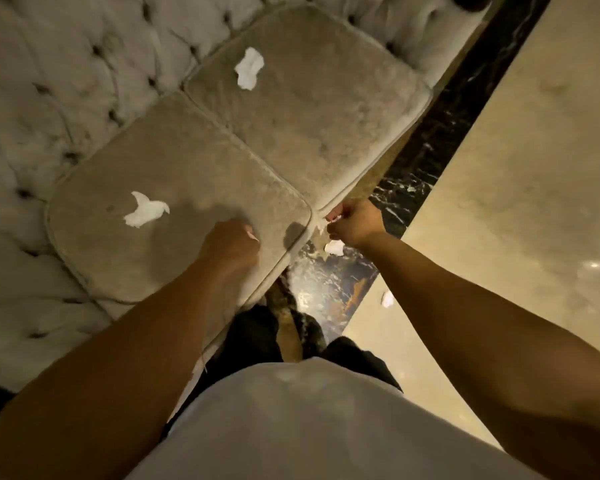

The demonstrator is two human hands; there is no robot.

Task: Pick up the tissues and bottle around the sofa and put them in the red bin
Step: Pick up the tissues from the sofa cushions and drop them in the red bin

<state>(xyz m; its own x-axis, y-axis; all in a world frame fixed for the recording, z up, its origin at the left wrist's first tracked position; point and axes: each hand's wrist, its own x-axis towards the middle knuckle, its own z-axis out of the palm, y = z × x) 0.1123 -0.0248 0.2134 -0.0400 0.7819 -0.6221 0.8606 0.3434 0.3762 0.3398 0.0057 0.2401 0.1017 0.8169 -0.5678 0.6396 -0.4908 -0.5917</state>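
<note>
Tissue (145, 210) left of left hand (231, 242)

The left hand (231, 242) is curled over the near sofa cushion (174, 174), and only a white sliver shows at its knuckles, so what its grip holds cannot be told. The right hand (352, 221), off that cushion's front corner, hides most of a tissue scrap (323, 226). Small white specks on the dark floor strip (411, 188) beyond it are too small to identify. The sofa back (32, 98) runs off the frame.
</note>
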